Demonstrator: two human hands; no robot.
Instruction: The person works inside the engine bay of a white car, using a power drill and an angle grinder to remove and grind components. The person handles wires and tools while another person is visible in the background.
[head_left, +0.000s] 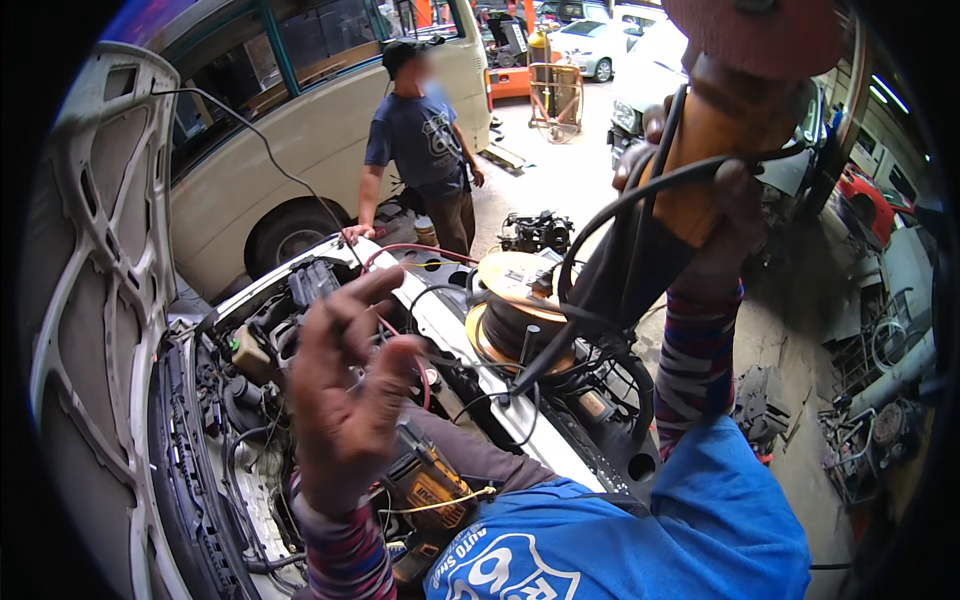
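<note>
High at the right, my right hand point(733, 205) is closed around an orange corded angle grinder point(690, 150). Its reddish round disc point(755, 35) points up at the top edge. Loops of black cord point(650, 185) hang over the grinder and my fingers and run down to the left. My left hand point(350, 395) is raised above the engine bay point(250, 400) with its fingers apart and nothing in it. Beside my left forearm rests a yellow and black cordless power tool point(440, 490).
A spool wound with black cable point(505, 335) stands by the white car's edge point(450, 330). The raised hood point(100, 300) fills the left side. Across the car, a person point(420, 150) rests a hand on its edge, before a cream van point(330, 130). Metal parts point(880, 420) lie right.
</note>
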